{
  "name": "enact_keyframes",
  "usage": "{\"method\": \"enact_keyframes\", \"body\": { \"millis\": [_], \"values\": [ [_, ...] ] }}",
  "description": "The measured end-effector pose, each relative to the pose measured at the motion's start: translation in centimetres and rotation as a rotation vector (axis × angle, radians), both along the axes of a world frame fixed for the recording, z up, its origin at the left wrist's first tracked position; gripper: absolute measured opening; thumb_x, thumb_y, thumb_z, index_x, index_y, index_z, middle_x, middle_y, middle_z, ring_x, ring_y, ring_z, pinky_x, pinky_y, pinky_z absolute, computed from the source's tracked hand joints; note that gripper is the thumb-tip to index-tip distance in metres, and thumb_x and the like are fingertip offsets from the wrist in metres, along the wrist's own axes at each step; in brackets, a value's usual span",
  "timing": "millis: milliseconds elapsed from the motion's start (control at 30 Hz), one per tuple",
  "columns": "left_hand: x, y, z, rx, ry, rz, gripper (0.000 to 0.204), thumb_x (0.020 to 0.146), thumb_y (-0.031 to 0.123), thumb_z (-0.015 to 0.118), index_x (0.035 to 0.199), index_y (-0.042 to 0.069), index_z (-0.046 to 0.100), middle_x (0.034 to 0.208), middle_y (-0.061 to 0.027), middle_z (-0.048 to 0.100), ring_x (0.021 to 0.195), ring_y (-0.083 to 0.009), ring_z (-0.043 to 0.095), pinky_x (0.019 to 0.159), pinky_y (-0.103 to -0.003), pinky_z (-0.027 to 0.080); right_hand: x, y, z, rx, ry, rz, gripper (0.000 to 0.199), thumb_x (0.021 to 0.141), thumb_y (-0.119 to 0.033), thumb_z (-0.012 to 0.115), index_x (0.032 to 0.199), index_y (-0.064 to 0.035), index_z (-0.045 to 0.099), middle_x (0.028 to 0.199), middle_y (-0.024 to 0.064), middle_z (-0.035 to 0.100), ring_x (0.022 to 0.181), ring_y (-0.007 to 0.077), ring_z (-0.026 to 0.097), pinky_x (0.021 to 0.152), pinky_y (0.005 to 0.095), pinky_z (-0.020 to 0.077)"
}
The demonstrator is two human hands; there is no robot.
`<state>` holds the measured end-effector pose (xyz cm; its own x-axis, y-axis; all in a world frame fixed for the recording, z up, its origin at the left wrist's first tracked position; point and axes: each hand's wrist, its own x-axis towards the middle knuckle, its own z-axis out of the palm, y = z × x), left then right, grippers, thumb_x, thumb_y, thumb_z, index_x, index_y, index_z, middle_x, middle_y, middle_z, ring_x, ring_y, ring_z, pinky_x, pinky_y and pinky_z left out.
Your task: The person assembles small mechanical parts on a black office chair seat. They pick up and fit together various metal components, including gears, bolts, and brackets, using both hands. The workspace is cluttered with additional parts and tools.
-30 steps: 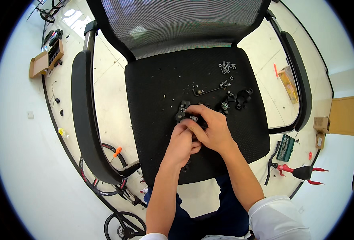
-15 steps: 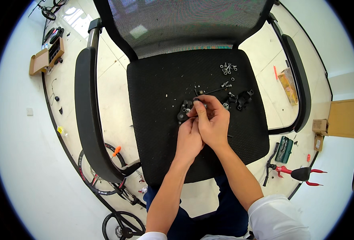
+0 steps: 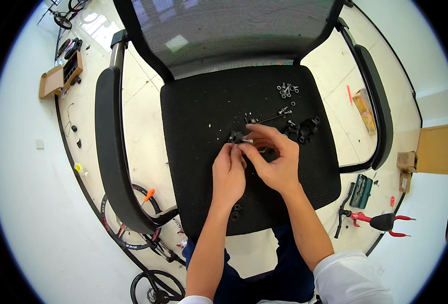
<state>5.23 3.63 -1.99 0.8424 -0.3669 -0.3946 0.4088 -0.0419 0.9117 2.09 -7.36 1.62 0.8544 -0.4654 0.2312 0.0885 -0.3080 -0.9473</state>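
**Both hands pinched on a small black part over the chair seat**

I see my left hand and right hand meeting above the middle of the black office chair seat. Both are curled nearly closed, fingertips pressed together on a small black metal part with a short silver bolt end sticking out toward the right. The left thumb and forefinger grip it from the near side, and the right fingers wrap over it from the right. I cannot tell exactly what kind of fitting it is.

On the seat just right of my hands lies a thin metal rod, and beyond it a black clamp piece. Farther back sits a little cluster of silver bolts and washers. Two dark round washers lie at the near edge of the seat.

On the floor to the right are red-handled pliers and a green case. A bicycle wheel lies on the floor near left.
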Motion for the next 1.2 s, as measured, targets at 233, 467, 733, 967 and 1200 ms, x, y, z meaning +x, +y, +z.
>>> {"method": "enact_keyframes", "body": {
  "millis": [233,467,733,967,1200],
  "values": [
    [0.7,0.7,1.3,-0.2,0.231,0.079,0.028,0.105,0.022,0.038,0.091,0.003,0.052,0.057,0.005,0.035,0.043,-0.0029,0.029,0.038,-0.023,0.022,-0.6,-0.6,-0.5,0.253,0.086,0.035,0.016,0.077,0.007,0.072,0.093,0.005,0.07,0.085,0.0111,0.07,0.076,0.0158,0.07,0.07,0.0237,0.0552],
    [0.7,1.3,1.6,-0.319,0.399,0.041,0.028,0.105,0.024,0.038,0.091,0.003,0.05,0.056,0.0051,0.033,0.041,-0.0033,0.024,0.038,-0.023,0.018,-0.8,-1.5,-0.6,-0.036,0.016,0.072,0.015,0.07,0.013,0.075,0.079,0.0047,0.067,0.087,0.013,0.069,0.079,0.0164,0.067,0.073,0.0269,0.056],
    [0.8,0.9,1.0,-0.009,-0.052,0.101,0.026,0.104,0.019,0.04,0.091,0.0,0.052,0.058,0.0006,0.045,0.047,-0.0059,0.041,0.044,-0.024,0.034,-0.6,-2.2,-0.7,0.68,0.114,0.168,0.022,0.095,-0.011,0.058,0.101,0.0091,0.064,0.097,0.0165,0.067,0.082,0.0218,0.069,0.078,0.0311,0.0554],
    [0.9,0.9,0.9,0.232,-0.405,0.118,0.022,0.102,0.015,0.042,0.095,-0.003,0.053,0.057,-0.0053,0.051,0.049,-0.0116,0.049,0.047,-0.029,0.038,-0.9,-2.0,-0.7,0.776,0.355,0.307,0.037,0.102,-0.026,0.048,0.085,0.0043,0.062,0.072,0.0123,0.065,0.063,0.0207,0.066,0.06,0.0307,0.0558],
    [1.0,1.1,1.4,0.292,-0.462,0.101,0.02,0.102,0.014,0.042,0.095,-0.002,0.053,0.057,-0.007,0.052,0.048,-0.0138,0.052,0.047,-0.031,0.039,-0.6,-1.9,-0.8,0.997,0.335,0.36,0.028,0.101,-0.023,0.05,0.089,0.0001,0.058,0.073,0.0104,0.062,0.06,0.0194,0.063,0.058,0.0304,0.0536]
  ]
}}
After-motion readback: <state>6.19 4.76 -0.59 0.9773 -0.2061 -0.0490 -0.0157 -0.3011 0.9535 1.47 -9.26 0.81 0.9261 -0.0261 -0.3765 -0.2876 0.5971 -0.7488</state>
